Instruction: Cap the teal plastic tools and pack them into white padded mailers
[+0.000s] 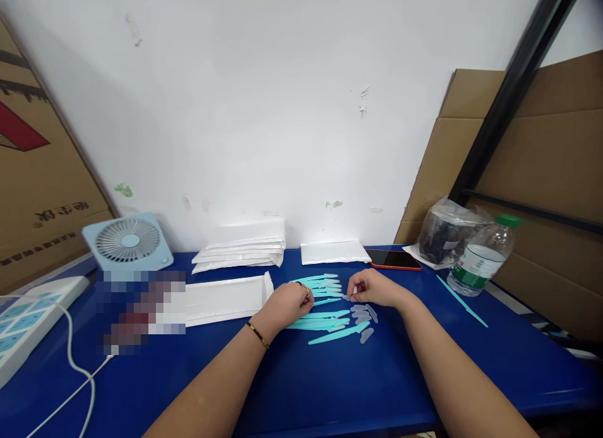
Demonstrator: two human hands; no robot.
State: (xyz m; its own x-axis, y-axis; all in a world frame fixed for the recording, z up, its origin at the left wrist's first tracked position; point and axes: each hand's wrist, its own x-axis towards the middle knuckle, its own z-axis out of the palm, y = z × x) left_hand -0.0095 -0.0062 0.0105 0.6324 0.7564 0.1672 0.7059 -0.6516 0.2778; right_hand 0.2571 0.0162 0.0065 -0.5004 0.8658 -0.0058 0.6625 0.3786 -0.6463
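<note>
Several thin turquoise sticks lie side by side on the blue table, in an upper and a lower group. My left hand is closed at the left end of one turquoise stick between the groups. At that stick's right end, my right hand has its fingertips pinched on a small translucent cap. More translucent caps lie just below my right hand. One turquoise stick rests nearest the front edge, tilted up to the right.
White envelopes are stacked by the wall, with an open one in front. A phone, a bottle and a lone stick are right; a fan, cables and a power strip are left.
</note>
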